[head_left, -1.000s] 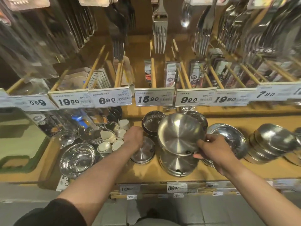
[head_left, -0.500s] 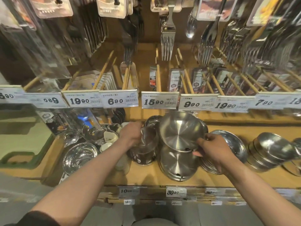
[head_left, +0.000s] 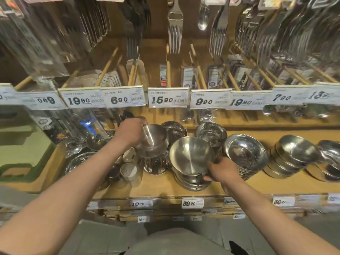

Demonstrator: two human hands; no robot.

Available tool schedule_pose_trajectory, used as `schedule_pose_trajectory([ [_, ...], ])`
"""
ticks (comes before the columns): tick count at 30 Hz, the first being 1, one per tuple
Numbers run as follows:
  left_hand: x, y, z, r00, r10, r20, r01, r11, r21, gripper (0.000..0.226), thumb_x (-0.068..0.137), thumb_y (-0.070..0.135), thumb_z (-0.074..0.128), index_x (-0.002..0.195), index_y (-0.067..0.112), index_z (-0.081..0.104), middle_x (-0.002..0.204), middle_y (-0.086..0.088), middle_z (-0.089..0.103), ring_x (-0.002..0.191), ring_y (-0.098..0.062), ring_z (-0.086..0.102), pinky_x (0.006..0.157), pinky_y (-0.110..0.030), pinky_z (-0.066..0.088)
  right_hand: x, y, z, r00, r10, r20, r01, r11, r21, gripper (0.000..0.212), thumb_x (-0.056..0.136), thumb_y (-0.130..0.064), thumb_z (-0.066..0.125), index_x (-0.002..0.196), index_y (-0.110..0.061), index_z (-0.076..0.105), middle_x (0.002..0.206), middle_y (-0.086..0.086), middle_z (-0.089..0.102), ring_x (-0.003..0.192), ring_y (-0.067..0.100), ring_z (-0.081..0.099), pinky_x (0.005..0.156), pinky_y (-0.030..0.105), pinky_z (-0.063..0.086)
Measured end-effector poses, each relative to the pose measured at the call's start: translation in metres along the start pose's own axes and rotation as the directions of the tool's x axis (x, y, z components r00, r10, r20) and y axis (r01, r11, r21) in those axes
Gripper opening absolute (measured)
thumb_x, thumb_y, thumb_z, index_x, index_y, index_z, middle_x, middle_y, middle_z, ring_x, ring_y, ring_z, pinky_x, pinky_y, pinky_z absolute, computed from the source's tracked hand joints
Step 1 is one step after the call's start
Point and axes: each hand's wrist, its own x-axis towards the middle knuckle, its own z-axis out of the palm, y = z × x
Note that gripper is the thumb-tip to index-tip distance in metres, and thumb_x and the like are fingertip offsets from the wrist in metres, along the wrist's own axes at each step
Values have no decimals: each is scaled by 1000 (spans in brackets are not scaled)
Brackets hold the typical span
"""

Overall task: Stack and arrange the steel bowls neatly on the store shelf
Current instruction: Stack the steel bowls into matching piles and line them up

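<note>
On shelf (head_left: 257, 184), centre: left hand (head_left: 131, 131) raised, fingers curled round rim of small bowl (head_left: 152, 141), lifted and tilted, mouth turned away right. Directly below small bowl: upturned bowls (head_left: 156, 164), standing on shelf.

Just right of that: right hand (head_left: 221, 171), fingers curled on near-right rim of big bowl (head_left: 190, 155), thumb on outside. Big bowl tilted, mouth toward camera, sitting atop bowl stack (head_left: 191, 181).

Behind, by back wall: dark bowl (head_left: 173, 130) and shiny bowl stack (head_left: 211, 134), both upright. Right of big bowl: tilted plate stack (head_left: 245, 153), leaning with mouth toward camera. Further right: two more leaning bowl stacks (head_left: 292, 155), far one blurred.

Left of left forearm: small white cups (head_left: 128, 170), clustered, one lying near shelf front. Further left: glassy bowl (head_left: 79, 162), partly hidden by arm.

Above bowls: row of price tags (head_left: 168, 98) along rail, reading 19.90, 6.90, 15.90, 9.90, 19.90, 7.90. Above tags: packaged cutlery on pegs, forks (head_left: 174, 28) hanging at top centre. Along shelf front edge: more tags, 10.00 and 39.90 legible.
</note>
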Motion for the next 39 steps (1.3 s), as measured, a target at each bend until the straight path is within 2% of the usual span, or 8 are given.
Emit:
schedule_pose_trajectory([
  [5, 0, 9, 4, 999, 32, 17, -32, 998, -51, 29, 82, -2, 68, 97, 23, 69, 104, -7, 72, 89, -26, 64, 74, -32, 48, 0, 8, 4, 998, 35, -54, -34, 999, 27, 14, 94, -5, 57, 80, -10, 60, 84, 17, 71, 62, 30, 75, 66, 40, 64],
  [9, 3, 16, 6, 998, 52, 21, -50, 996, -67, 34, 85, -1, 63, 111, 19, 72, 118, -9, 71, 106, -30, 65, 84, -35, 51, -5, 11, 3, 993, 50, -104, -47, 998, 33, 11, 93, -8, 60, 83, -12, 57, 90, 19, 70, 63, 28, 74, 47, 25, 56],
  [12, 5, 21, 7, 997, 69, 41, -66, 995, -74, 33, 86, 2, 63, 113, 19, 70, 119, -9, 70, 100, -28, 62, 77, -31, 45, -11, 14, 4, 992, 79, -95, -75, 996, 49, 3, 92, -4, 58, 93, -5, 60, 90, 21, 71, 57, 25, 73, 41, 20, 51],
  [18, 5, 34, 10, 992, 121, 46, -119, 992, -43, 40, 88, -4, 51, 119, 14, 70, 123, -11, 68, 109, -32, 61, 79, -32, 45, -15, 22, 3, 987, 130, -93, -125, 990, 60, 16, 93, -8, 62, 97, 8, 65, 94, 25, 71, 63, 31, 74, 57, 36, 63],
  [24, 0, 46, 14, 991, 115, 67, -111, 992, -55, 40, 88, -8, 49, 113, 14, 72, 114, -12, 71, 93, -29, 61, 73, -31, 42, -14, 24, -3, 984, 161, -83, -145, 975, 170, 15, 95, -10, 63, 97, 4, 63, 93, 20, 70, 59, 28, 74, 56, 31, 63],
  [29, -8, 54, 11, 989, 128, 77, -124, 991, -60, 43, 88, -10, 48, 117, 12, 70, 122, -12, 68, 96, -28, 60, 74, -33, 44, -14, 23, -2, 983, 160, -87, -145, 976, 160, 14, 94, -10, 63, 94, 4, 63, 85, 19, 71, 56, 28, 74, 67, 41, 64],
  [33, -15, 57, 5, 987, 151, 58, -149, 988, -41, 40, 86, -10, 49, 111, 12, 72, 116, -11, 70, 93, -26, 57, 74, -32, 42, -16, 22, -4, 987, 148, -57, -137, 978, 155, 14, 94, -10, 65, 91, 3, 63, 84, 19, 72, 56, 27, 74, 50, 28, 61],
  [39, -33, 77, -8, 982, 182, 48, -183, 983, 9, 36, 91, -7, 49, 109, 15, 72, 105, -6, 69, 65, -13, 48, 54, -27, 34, -29, 22, -22, 995, 97, 17, -99, 985, 138, 27, 92, -23, 69, 87, 4, 64, 88, 20, 73, 66, 28, 75, 62, 37, 64],
])
